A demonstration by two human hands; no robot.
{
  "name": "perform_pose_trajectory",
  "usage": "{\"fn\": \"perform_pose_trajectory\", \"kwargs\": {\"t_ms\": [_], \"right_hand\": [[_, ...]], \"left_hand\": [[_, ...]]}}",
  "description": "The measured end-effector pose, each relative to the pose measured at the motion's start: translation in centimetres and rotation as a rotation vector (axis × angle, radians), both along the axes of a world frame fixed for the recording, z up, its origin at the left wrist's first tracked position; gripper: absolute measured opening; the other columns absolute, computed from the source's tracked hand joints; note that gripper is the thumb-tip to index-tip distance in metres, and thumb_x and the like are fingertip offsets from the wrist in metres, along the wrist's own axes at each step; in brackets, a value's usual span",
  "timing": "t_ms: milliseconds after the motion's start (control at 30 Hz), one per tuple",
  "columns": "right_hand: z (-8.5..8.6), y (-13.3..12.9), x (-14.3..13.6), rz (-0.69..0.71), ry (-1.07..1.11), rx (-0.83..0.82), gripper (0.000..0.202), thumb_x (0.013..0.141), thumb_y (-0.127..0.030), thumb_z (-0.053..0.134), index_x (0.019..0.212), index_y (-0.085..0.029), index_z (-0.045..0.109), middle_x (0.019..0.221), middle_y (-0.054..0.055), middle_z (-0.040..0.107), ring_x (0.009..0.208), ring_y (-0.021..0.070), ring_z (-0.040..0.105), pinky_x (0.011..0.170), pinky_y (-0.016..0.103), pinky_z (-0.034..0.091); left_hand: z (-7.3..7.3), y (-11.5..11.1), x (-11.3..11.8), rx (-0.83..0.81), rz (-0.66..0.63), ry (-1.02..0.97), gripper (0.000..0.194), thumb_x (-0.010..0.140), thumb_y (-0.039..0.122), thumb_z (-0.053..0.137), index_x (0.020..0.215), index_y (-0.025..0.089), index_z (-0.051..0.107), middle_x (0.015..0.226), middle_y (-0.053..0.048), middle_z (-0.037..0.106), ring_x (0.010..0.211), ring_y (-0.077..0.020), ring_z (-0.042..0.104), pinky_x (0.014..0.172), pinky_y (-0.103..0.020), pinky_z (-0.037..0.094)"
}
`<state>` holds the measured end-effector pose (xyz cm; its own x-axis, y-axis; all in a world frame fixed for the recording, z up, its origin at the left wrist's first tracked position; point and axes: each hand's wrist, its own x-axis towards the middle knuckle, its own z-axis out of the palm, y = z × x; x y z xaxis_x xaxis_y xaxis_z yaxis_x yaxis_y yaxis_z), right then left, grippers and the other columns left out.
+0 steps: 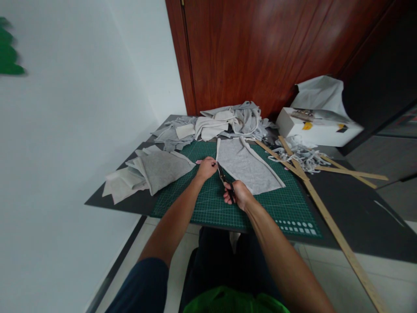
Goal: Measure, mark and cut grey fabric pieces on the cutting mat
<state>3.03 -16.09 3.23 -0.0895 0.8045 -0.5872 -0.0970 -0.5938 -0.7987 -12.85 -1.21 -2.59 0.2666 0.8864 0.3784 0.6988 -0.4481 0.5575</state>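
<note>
My right hand (238,194) is closed round the handles of black scissors (222,174), whose blades point up and left at the left edge of a grey fabric piece (249,167). Close to the blade tips, my left hand (206,168) has its fingers pinched together; what they hold is too small to make out. The fabric piece lies flat on a green cutting mat (208,213), with rolled pale edges along its left and right sides. Left of my left hand, a stack of grey fabric pieces (166,168) overlaps the mat.
Piled grey and white cloth (216,124) lies along the back. At the right are fabric scraps (304,155), crossed wooden rulers (325,213) and a white box (321,129). One long ruler extends past the dark table's (368,217) front edge. A white wall is at left.
</note>
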Motion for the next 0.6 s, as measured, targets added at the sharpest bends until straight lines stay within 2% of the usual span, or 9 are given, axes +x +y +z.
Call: {"fn": "perform_pose_trajectory", "kwargs": {"t_ms": [167, 333, 433, 500, 600], "right_hand": [[0.0, -1.3, 0.5, -0.006, 0.014, 0.007, 0.029, 0.095, -0.023, 0.051, 0.068, -0.017, 0.057, 0.054, 0.004, 0.061, 0.041, 0.0126, 0.057, 0.038, 0.021, 0.039], [0.3, -2.6, 2.8, -0.007, 0.017, 0.088, 0.027, 0.093, -0.025, 0.055, 0.068, -0.016, 0.059, 0.057, 0.004, 0.063, 0.041, 0.0120, 0.057, 0.038, 0.021, 0.040], [0.0, -1.5, 5.0, -0.075, -0.071, 0.225, 0.021, 0.090, -0.024, 0.060, 0.071, -0.016, 0.061, 0.062, 0.005, 0.067, 0.045, 0.0130, 0.061, 0.041, 0.022, 0.045], [-0.4, 0.0, 6.6, -0.147, -0.182, 0.326, 0.016, 0.088, -0.025, 0.063, 0.075, -0.016, 0.062, 0.068, 0.007, 0.072, 0.047, 0.0146, 0.064, 0.042, 0.023, 0.047], [-1.2, 2.3, 9.0, -0.224, -0.290, 0.403, 0.013, 0.089, -0.028, 0.065, 0.080, -0.018, 0.063, 0.070, 0.008, 0.075, 0.050, 0.0164, 0.067, 0.045, 0.024, 0.050]], "left_hand": [[-0.1, 0.0, 0.0, -0.020, 0.022, -0.019, 0.019, 0.083, 0.009, 0.064, 0.089, 0.018, 0.080, 0.099, -0.007, 0.075, 0.089, -0.0190, 0.069, 0.091, -0.033, 0.060], [-0.1, 0.0, 0.1, -0.031, 0.037, 0.013, 0.026, 0.083, 0.008, 0.064, 0.104, 0.014, 0.079, 0.108, -0.010, 0.074, 0.090, -0.0193, 0.070, 0.092, -0.033, 0.059], [-0.1, 0.0, 0.1, 0.034, -0.014, 0.051, 0.042, 0.083, 0.004, 0.061, 0.121, 0.017, 0.076, 0.131, -0.011, 0.071, 0.112, -0.0226, 0.069, 0.105, -0.038, 0.055], [-0.2, -0.1, 0.1, 0.067, -0.057, 0.101, 0.047, 0.084, 0.003, 0.058, 0.125, 0.020, 0.076, 0.144, -0.008, 0.067, 0.126, -0.0246, 0.063, 0.113, -0.043, 0.050], [-0.4, 0.0, 0.3, 0.051, -0.084, 0.177, 0.046, 0.087, 0.005, 0.055, 0.122, 0.021, 0.079, 0.145, -0.006, 0.068, 0.127, -0.0255, 0.061, 0.115, -0.044, 0.048]]}}
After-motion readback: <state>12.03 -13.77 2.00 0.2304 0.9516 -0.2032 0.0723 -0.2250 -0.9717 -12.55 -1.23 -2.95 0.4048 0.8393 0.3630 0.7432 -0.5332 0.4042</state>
